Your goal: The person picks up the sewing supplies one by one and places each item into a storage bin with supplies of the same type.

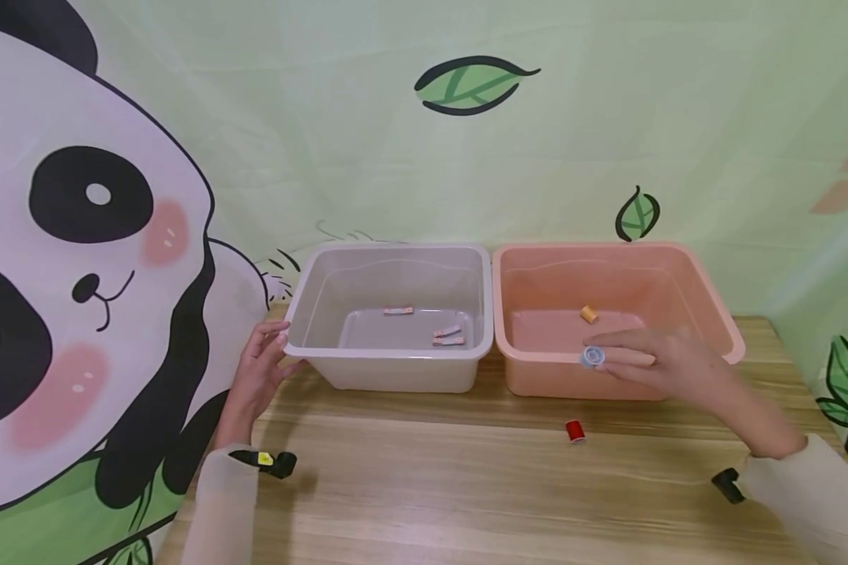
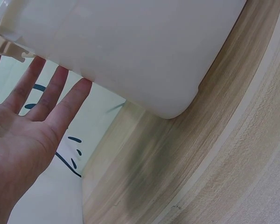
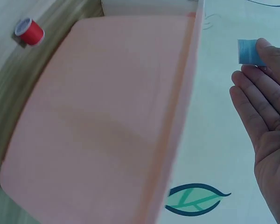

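My right hand (image 1: 667, 362) pinches a light blue thread spool (image 1: 593, 357) between thumb and fingers, above the front rim of the pink bin (image 1: 611, 380). In the right wrist view the blue spool (image 3: 250, 52) shows from its side. An orange thread spool (image 1: 589, 314) lies on the pink bin's floor. On the table in front of that bin is a red thread spool (image 1: 575, 431). My left hand (image 1: 257, 369) rests at the left side of the grey bin (image 1: 396, 373), its fingers spread and extended against the rim, as the left wrist view shows.
Inside the grey bin lie several small pink-and-white strip-like pieces (image 1: 398, 311). Both bins stand side by side on a wooden table (image 1: 424, 471), against a green cloth backdrop (image 1: 367, 157) with a panda and leaves.
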### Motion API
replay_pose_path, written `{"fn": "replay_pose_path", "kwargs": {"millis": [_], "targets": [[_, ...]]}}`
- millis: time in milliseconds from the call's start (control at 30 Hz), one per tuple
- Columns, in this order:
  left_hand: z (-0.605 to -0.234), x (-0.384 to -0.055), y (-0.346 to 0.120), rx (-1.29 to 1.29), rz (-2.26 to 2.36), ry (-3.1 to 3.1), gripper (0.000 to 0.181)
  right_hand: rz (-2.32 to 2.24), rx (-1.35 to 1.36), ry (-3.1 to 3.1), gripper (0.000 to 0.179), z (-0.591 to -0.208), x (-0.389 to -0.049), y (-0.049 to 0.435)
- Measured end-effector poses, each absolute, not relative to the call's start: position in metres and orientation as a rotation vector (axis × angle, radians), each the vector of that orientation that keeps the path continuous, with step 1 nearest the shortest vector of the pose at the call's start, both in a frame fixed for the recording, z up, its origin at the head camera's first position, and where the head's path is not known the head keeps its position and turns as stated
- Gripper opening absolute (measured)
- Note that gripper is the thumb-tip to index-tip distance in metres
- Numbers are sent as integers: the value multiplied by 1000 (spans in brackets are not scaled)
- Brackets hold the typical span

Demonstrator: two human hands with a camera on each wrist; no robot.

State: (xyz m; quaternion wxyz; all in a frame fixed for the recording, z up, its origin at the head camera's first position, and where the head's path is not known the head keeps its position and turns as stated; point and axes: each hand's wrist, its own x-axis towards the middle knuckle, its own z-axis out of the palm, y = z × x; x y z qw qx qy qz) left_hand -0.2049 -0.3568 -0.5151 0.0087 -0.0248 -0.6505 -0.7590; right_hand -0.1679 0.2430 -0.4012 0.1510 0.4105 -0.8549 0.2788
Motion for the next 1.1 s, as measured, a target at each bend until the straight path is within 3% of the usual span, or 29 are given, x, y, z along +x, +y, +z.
{"fn": "replay_pose_path", "kwargs": {"millis": [267,500,600,933,1100], "targets": [[-514,-205,-356,-78,-2377,-2024,21,769,1294,-2384,36,-383,-200,249],[-515,-205,-357,-79,-2380,-2017,20,597,1382,-2417,28,-375,-218,255],[-516,-205,-357,-94,-2385,-2013,20,569,1400,-2449,36,-373,-225,254],[-514,-205,-356,-84,-2382,-2011,19,412,1384,-2573,24,-366,-256,255],[-514,-204,-356,-93,-2385,-2014,20,419,1249,-2870,18,-357,-272,258]]}}
